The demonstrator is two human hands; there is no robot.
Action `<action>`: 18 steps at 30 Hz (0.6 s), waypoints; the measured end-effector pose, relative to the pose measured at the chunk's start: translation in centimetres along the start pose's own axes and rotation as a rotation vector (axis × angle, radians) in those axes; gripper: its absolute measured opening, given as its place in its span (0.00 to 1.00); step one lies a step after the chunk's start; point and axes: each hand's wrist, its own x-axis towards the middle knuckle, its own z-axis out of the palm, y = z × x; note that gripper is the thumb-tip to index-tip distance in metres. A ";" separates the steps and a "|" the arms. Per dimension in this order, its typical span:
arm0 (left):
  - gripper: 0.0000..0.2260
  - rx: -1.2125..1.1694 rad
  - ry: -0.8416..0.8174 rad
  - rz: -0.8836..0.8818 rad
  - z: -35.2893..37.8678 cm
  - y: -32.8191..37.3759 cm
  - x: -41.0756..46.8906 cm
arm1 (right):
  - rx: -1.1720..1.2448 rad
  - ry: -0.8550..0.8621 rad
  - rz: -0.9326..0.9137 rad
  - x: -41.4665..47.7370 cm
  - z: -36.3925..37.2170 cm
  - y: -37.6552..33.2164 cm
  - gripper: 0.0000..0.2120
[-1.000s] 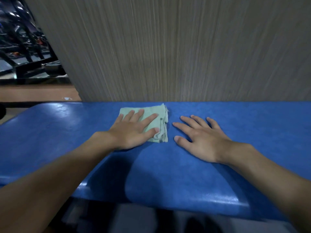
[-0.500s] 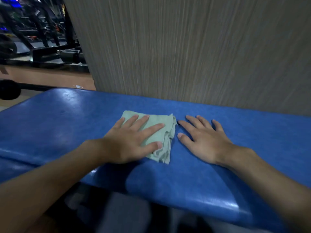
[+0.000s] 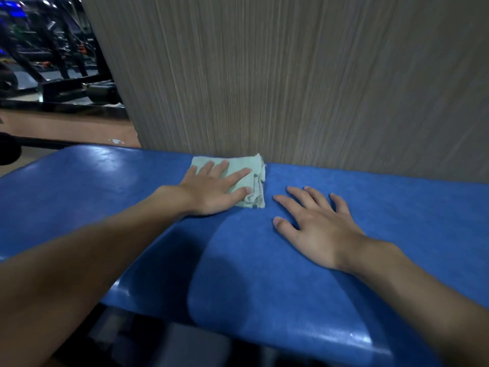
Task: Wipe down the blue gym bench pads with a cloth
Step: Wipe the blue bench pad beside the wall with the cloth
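The blue pad (image 3: 79, 202) runs long from my left to my right, its far edge against the grained wall panel (image 3: 291, 75). It looks firm, smooth and slightly glossy, so I judge wiping will meet little drag. My right hand (image 3: 315, 229) lies flat on the bare pad, fingers spread, holding nothing. My left hand (image 3: 211, 190) presses flat on the cloth (image 3: 256, 181), fingers straight and fanned. The cloth is pale green and folded near square. It sits at the pad's far edge, touching the wall's foot, with its loose layered edges facing right. It looks light, soft and limp. I would drive it under a flat palm, since pinching a corner would likely unfold it.
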 end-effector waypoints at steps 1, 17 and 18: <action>0.28 0.008 -0.002 0.015 0.3 0.1 -1.9 | 0.001 -0.006 -0.001 0.0 -0.1 -0.1 0.29; 0.36 -0.009 0.029 0.100 0.7 -1.6 -10.1 | -0.049 -0.005 -0.023 2.9 0.3 -2.6 0.28; 0.36 -0.015 0.004 0.081 0.6 -2.0 -8.0 | -0.054 -0.006 -0.023 2.9 0.3 -2.6 0.28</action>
